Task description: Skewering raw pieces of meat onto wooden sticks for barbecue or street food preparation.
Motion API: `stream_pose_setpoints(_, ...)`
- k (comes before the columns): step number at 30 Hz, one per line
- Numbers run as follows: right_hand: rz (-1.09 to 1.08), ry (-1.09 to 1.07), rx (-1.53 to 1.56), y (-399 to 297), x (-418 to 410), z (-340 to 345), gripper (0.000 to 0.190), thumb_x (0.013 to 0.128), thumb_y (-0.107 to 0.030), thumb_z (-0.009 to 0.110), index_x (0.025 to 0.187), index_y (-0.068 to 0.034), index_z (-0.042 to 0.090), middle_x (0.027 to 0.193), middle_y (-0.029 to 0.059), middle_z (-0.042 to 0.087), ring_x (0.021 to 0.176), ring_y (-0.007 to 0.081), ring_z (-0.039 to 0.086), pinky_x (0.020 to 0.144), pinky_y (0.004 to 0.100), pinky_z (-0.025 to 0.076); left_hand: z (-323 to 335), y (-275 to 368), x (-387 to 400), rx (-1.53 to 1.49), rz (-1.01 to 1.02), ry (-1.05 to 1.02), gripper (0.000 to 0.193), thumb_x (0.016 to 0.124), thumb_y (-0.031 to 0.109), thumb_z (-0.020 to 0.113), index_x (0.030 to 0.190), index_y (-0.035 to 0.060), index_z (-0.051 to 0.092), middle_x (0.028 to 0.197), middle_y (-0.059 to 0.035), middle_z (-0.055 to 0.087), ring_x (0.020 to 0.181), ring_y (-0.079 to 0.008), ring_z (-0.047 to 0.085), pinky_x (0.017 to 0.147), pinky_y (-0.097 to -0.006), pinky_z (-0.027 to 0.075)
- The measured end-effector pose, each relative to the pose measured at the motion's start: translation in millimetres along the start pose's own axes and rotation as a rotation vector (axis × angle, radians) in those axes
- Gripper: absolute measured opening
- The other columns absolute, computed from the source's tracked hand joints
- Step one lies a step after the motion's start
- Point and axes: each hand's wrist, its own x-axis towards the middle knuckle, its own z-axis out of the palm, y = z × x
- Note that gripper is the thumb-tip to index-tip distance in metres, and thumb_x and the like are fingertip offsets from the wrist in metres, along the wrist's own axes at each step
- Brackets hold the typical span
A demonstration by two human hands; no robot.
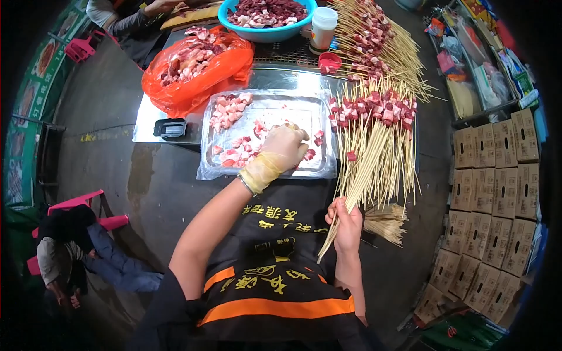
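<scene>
My left hand (283, 151), in a thin translucent glove, reaches over a plastic-lined metal tray (285, 104). Its fingers curl down among diced meat; whether a piece is pinched there is hidden. Pale fatty cubes (229, 110) fill the tray's upper left corner, and redder cubes (239, 151) lie scattered lower down. My bare right hand (347, 221) grips a bundle of bamboo skewers (366, 175), which fans up and away. One red meat cube (351, 155) shows near the bundle's left side. Just beyond, loaded meat skewers (382, 109) are piled on the table's right end.
A red plastic bag (162, 94) of meat sits beyond the tray, near a black plastic container (170, 128). Farther back stand a blue basin (268, 35) of meat and a white jar (323, 30). A seated person (66, 254) is at left; cardboard boxes (494, 188) are stacked right.
</scene>
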Motion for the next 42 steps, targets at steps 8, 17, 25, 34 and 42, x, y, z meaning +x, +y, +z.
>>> stream_pose_setpoints(8,0.074,-0.097,-0.178,-3.1,-2.4,-2.3,0.021,0.092,-0.022,0.047,0.081,-0.005,0.051,0.061,-0.0037,0.042,0.047,0.0028,0.034,0.042,0.0175,0.028,22.1,12.0,31.6,0.049,-0.114,0.015,0.025,0.074,0.026,0.059,0.082,0.0029,0.064,0.077,-0.0171,0.061,0.076,-0.0327,0.059,0.069,-0.0414,0.046)
stream_pose_setpoints(17,0.011,-0.068,-0.248,-10.7,-9.9,9.2,0.022,0.088,-0.014,0.052,0.101,0.003,0.058,0.062,-0.0039,0.046,0.050,0.0022,0.037,0.043,0.0174,0.028,17.6,3.8,36.6,-0.615,-0.483,-0.146,0.021,0.081,0.017,0.055,0.080,-0.0034,0.060,0.069,-0.0104,0.062,0.065,-0.0206,0.062,0.054,-0.0324,0.048)
stream_pose_setpoints(25,-0.138,-0.111,-0.411,-5.0,-9.5,14.5,0.027,0.085,-0.009,0.055,0.110,0.002,0.058,0.056,-0.0064,0.043,0.048,0.0013,0.036,0.044,0.0182,0.030,-13.4,-4.6,-7.1,-2.058,-0.782,0.009,0.020,0.085,0.014,0.053,0.093,-0.0033,0.055,0.094,-0.0227,0.060,0.084,-0.0276,0.062,0.069,-0.0302,0.051)
stream_pose_setpoints(34,-0.206,-0.189,-0.544,-5.2,-14.3,19.5,0.026,0.085,-0.005,0.053,0.108,0.006,0.057,0.055,-0.0042,0.043,0.045,0.0019,0.035,0.042,0.0181,0.027,-27.0,13.4,-14.0,-1.925,-0.749,0.147,0.023,0.090,0.018,0.047,0.092,-0.0049,0.052,0.097,-0.0242,0.059,0.093,-0.0329,0.060,0.082,-0.0378,0.049)
stream_pose_setpoints(42,-0.236,-0.206,-0.573,-8.8,-16.3,19.7,0.026,0.084,-0.003,0.052,0.108,0.005,0.058,0.055,-0.0038,0.044,0.046,0.0021,0.036,0.043,0.0181,0.028,-33.5,9.1,-22.8,-1.841,-0.522,0.010,0.021,0.089,0.017,0.050,0.091,-0.0037,0.054,0.093,-0.0225,0.061,0.088,-0.0302,0.062,0.079,-0.0364,0.051)
